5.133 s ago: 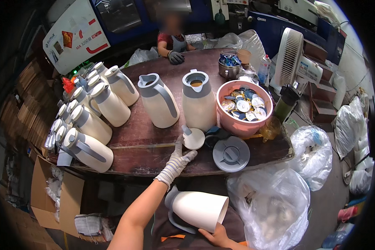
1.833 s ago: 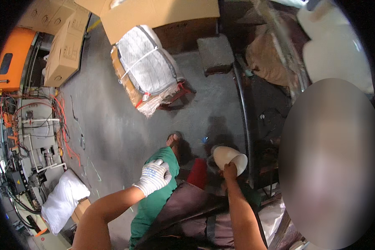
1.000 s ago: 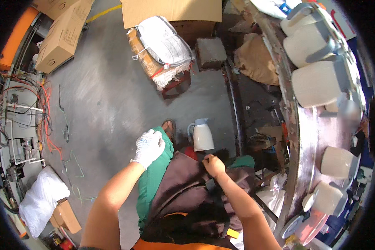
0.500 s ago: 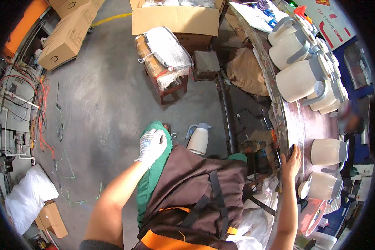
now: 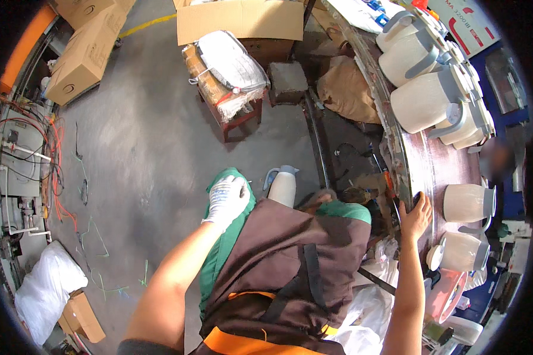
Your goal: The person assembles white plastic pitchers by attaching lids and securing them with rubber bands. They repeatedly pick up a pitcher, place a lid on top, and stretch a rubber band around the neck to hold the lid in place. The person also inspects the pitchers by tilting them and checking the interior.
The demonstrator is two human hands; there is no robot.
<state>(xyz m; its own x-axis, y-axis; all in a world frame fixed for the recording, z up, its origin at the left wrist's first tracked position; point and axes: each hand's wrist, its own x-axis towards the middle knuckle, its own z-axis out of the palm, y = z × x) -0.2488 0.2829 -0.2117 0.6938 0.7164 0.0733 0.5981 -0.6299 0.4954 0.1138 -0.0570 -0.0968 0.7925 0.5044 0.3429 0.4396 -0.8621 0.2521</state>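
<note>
My left hand (image 5: pixel 227 197), in a white glove, rests on my green-clad left knee with the fingers loosely spread and nothing in it. My bare right hand (image 5: pixel 416 216) holds the edge of the dark wooden table (image 5: pixel 417 160) at my right. A white jug with a grey handle and lid (image 5: pixel 283 184) stands upright on the concrete floor between my knees, apart from both hands. On the table near my right hand stand two white jugs (image 5: pixel 466 202) (image 5: pixel 459 251) and a small white lid (image 5: pixel 435 257).
Several more white jugs (image 5: pixel 425 100) crowd the table's far end. A pink basin (image 5: pixel 445 294) sits at the near end. A low stool with wrapped bundles (image 5: pixel 228 77), cardboard boxes (image 5: pixel 84 54), a grey block (image 5: pixel 288 83) and white sacks (image 5: pixel 44 291) lie around on the floor.
I turned from the table toward the floor, and my right hand set the jug down between my knees, let it go and moved to the table edge. My left hand went to my knee.
</note>
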